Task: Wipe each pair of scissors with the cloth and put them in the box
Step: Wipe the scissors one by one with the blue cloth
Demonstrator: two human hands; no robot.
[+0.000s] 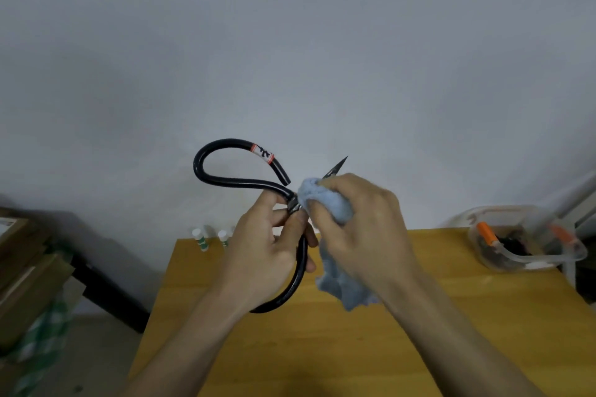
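Observation:
Large black-handled scissors (225, 180) are held up in front of the wall, above the yellow table (322, 348). My left hand (267, 251) grips them near the pivot, with the lower handle loop curving down behind the palm. My right hand (364, 229) holds a light blue cloth (325, 200) wrapped round the blades, and the cloth's loose end hangs below the hand. Only the pointed blade tip (340, 164) sticks out above the cloth. A clear plastic box (529, 242) at the table's far right corner holds orange-handled items.
Two small white and green bottles (201, 239) stand at the table's far left edge by the wall. Stacked cardboard and a green checked bag (35, 316) sit on the floor to the left, beside a dark beam.

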